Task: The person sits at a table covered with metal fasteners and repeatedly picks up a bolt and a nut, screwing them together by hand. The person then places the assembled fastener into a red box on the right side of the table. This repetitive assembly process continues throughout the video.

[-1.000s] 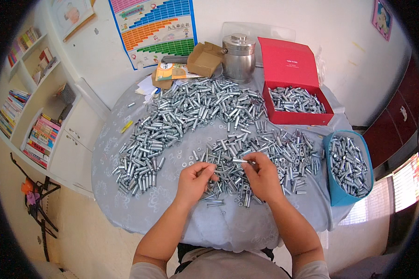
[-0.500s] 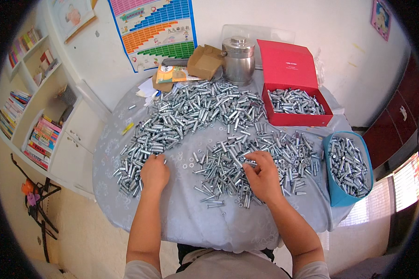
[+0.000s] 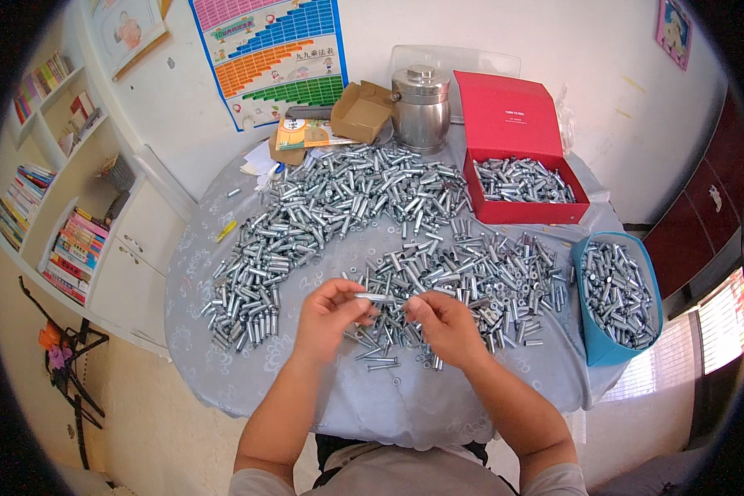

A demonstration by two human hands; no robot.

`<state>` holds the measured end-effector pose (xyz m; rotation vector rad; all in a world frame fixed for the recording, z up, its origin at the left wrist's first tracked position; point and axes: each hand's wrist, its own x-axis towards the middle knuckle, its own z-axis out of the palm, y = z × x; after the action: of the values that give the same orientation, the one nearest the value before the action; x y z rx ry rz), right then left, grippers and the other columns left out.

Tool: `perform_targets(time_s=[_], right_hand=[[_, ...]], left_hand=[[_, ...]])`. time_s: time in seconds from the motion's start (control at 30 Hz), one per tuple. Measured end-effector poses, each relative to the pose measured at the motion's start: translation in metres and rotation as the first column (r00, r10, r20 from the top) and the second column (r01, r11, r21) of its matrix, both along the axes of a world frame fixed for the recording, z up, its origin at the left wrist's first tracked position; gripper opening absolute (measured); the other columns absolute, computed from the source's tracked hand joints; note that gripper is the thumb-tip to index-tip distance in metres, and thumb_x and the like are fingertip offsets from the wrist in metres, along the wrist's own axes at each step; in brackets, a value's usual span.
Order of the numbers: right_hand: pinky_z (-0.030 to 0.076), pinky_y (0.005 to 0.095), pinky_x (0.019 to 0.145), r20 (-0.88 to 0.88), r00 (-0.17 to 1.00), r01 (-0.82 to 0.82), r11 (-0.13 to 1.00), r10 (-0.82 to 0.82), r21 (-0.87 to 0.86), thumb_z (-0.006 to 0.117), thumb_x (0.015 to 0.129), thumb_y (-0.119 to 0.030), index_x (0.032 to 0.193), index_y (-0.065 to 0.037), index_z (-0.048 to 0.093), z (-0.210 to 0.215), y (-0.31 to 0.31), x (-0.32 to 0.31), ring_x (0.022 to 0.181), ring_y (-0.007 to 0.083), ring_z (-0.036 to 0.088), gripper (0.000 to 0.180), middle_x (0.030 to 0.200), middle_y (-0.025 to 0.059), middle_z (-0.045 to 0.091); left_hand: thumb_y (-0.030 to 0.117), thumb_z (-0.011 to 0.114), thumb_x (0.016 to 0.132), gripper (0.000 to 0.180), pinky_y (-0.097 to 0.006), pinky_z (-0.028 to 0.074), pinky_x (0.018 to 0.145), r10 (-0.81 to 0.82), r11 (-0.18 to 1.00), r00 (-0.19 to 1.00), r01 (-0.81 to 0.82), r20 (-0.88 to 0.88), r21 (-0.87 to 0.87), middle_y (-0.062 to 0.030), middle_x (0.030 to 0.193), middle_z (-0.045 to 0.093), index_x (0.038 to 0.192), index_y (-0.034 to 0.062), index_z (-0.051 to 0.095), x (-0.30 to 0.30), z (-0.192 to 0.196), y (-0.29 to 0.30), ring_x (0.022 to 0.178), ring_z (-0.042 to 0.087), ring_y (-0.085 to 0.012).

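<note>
In front of me, over the near part of the table, both hands meet at a slender silver metal bolt (image 3: 375, 297) held level. My left hand (image 3: 326, 318) pinches its left end between thumb and fingers. The closed fingertips of my right hand (image 3: 446, 326) are at its right end; any small part between them is hidden. Beneath and beyond the hands spreads a pile of loose bolts, nuts and washers (image 3: 504, 281). A larger heap of silver sleeve-like metal fasteners (image 3: 306, 207) curves along the left and far side.
A red box (image 3: 531, 212) with raised lid and a blue fabric bin (image 3: 620, 351), both full of metal fasteners, stand on the right. At the back are a steel canister (image 3: 422, 112), a small cardboard box (image 3: 362, 112) and papers. A yellow pen-like object (image 3: 226, 230) lies at left.
My left hand has left the left heap and moved right to the middle. My right hand has lifted off the right pile and shifted left. The hands now meet at one bolt.
</note>
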<state>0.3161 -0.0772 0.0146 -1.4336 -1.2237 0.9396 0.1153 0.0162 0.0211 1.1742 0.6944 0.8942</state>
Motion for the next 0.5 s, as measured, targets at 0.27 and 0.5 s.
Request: perform_targets(time_s=[0.27,0.5], right_hand=[[0.041,0.0217,0.055,-0.145,0.987,-0.082,0.995,0.072,-0.065,0.056,0.102,-0.025,0.098,-0.001,0.066,0.0,0.0,0.003,0.061,0.0049,0.05,0.026,0.074,-0.0004,0.06],[0.045,0.0245,0.06,-0.092,0.996,0.032,0.993,-0.021,0.116,0.067,0.094,-0.016,0.11,-0.002,0.068,0.011,-0.004,0.001,0.066,0.0073,0.054,0.021,0.081,0.0019,0.063]], left_hand=[[0.002,0.067,0.092,0.016,-0.028,0.06,0.071,-0.029,0.998,1.0,0.029,-0.012,0.05,-0.011,0.093,0.071,0.107,-0.0037,0.066,0.017,-0.009,-0.017,0.079,0.07,-0.0159],[0.008,0.068,0.092,0.014,-0.027,0.058,0.062,-0.027,0.998,0.999,0.024,-0.042,-0.057,-0.0102,0.084,0.071,0.101,-0.003,0.069,0.013,-0.007,-0.014,0.07,0.07,-0.0165]])
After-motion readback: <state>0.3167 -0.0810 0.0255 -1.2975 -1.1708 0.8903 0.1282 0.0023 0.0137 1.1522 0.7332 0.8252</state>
